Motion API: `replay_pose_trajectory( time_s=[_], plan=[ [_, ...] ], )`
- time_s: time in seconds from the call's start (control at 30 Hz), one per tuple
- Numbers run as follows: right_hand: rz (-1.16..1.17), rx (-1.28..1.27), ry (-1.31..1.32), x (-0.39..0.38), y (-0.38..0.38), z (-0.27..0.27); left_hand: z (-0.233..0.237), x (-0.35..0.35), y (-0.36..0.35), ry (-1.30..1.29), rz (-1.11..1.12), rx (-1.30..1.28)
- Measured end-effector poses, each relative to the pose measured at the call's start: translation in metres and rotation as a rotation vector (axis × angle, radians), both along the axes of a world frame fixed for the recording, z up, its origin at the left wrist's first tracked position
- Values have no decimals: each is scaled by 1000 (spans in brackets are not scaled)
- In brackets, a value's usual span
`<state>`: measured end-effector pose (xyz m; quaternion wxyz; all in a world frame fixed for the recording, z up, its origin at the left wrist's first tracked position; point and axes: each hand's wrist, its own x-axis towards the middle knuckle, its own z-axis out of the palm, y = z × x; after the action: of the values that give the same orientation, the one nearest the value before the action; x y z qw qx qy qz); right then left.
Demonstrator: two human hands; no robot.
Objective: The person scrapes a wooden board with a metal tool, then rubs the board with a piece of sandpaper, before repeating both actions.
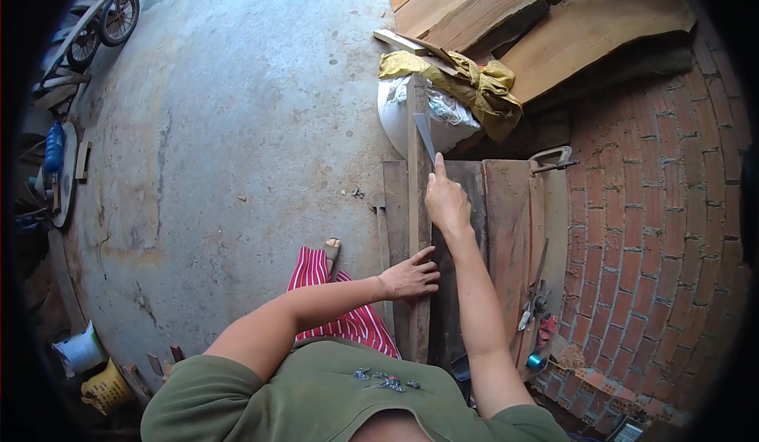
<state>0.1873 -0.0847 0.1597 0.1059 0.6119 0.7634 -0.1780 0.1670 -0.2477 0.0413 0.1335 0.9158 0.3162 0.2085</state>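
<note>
A long, narrow wooden beam (413, 197) lies lengthwise on a dark plank bench, its far end reaching past the bench over a white sack. My left hand (407, 278) lies across the near part of this beam, its fingers and thumb hooked over the right side. Farther along, my right hand (448, 205) is closed around a hand tool with a flat, tapered grey blade (424, 134). My index finger stretches along the tool toward the blade, which points away from me and overlaps the beam's right side. The tool's handle is hidden in my fist.
Wide boards (585, 35) lean at the back right, beside a yellow sack (494, 86) and a white sack (391, 114). A clamp (553, 160) sits at the bench's far right corner. A brick wall (632, 244) runs along the right. Wheels (118, 19) stand at far left.
</note>
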Motion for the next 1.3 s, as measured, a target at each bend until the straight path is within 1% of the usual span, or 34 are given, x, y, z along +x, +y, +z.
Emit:
replay_pose_trajectory(
  time_s=[0.07,0.13,0.23,0.3,0.4,0.47,0.5,0.57,0.63,0.7,0.8,0.87,0.9,0.93,1.0,1.03,1.13,1.2,1.3],
  plan=[
    [-6,-28,-18,-3,6,-5,1,0,-3,3,-11,-4],
    [7,83,87,-21,46,-21,3,1,-6,11,-15,-18],
    [23,127,93,-43,82,-31,3,1,-3,26,-8,-17],
    [16,113,90,-32,68,-32,2,1,-3,20,-12,-6],
    [13,54,57,-8,24,-21,-1,1,-3,-20,-3,7],
    [4,-6,20,-5,18,-14,-2,1,-3,0,-8,14],
    [0,-13,14,-8,23,-18,-2,2,-9,-5,-11,7],
    [14,79,60,-29,62,-23,-2,2,-4,-12,-2,-8],
    [15,93,62,-45,95,-27,0,1,-1,7,-8,0],
    [35,105,70,-48,102,-36,-1,2,-4,-10,-4,-8],
    [17,70,82,-27,56,-23,-2,2,-4,-6,-5,-3],
    [6,23,17,-10,22,-18,-3,2,-5,-11,-8,2],
    [-2,3,23,-7,17,-16,-2,1,-3,-3,-8,7],
    [2,-3,18,-10,22,-17,-2,2,-2,-8,-5,1],
    [21,77,50,-23,46,-19,-1,1,-3,-39,-8,-6],
    [21,100,103,-29,68,-31,-2,1,-4,-40,-4,-3],
    [22,121,120,-43,93,-36,0,1,-3,-11,-8,-7],
    [24,125,142,-32,74,-35,0,-1,-2,-14,-8,0],
    [-1,71,69,-6,25,-22,0,1,-4,3,-20,-14]
  ],
)
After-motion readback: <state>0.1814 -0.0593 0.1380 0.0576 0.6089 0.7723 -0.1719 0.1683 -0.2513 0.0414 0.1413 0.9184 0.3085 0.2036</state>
